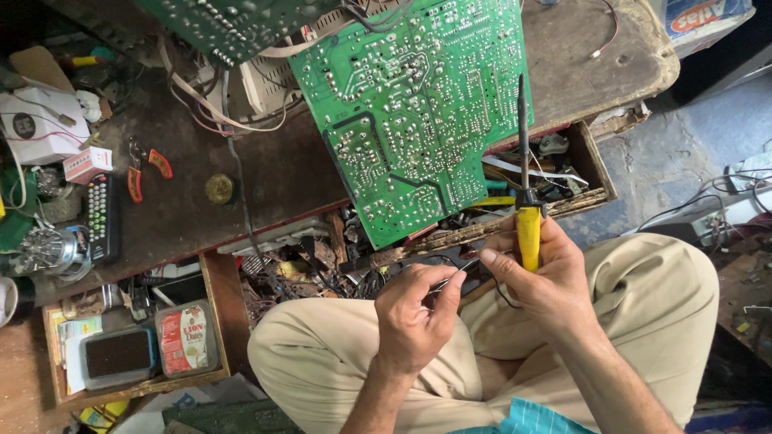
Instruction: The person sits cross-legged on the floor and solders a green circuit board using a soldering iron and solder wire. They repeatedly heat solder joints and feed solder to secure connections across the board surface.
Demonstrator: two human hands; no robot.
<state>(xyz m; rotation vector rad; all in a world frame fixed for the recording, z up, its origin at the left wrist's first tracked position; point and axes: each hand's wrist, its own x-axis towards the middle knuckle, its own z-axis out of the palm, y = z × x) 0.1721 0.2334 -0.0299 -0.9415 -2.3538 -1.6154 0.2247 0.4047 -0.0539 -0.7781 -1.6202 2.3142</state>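
Your left hand (414,309) sits over your lap, fingers curled in and pinching a thin length of solder wire (447,280) between thumb and fingertips; the wire runs out past your fingertips toward the other hand. Just beside it, your right hand (540,277) is clenched around the yellow handle of a soldering iron (527,217), thumb stretched toward the wire's end. The iron stands nearly upright from your fist, its dark shaft and tip rising well above your knuckles.

Beyond your fingertips lies an open wooden drawer (591,157) crammed with wires and parts. Behind the iron's shaft a large green circuit board (410,104), solder side up, leans over the edge of the worn workbench (265,177). Far to the left of your left hand lie orange-handled pliers (135,183), a black remote control (101,217) and a second drawer (217,301) holding small containers.
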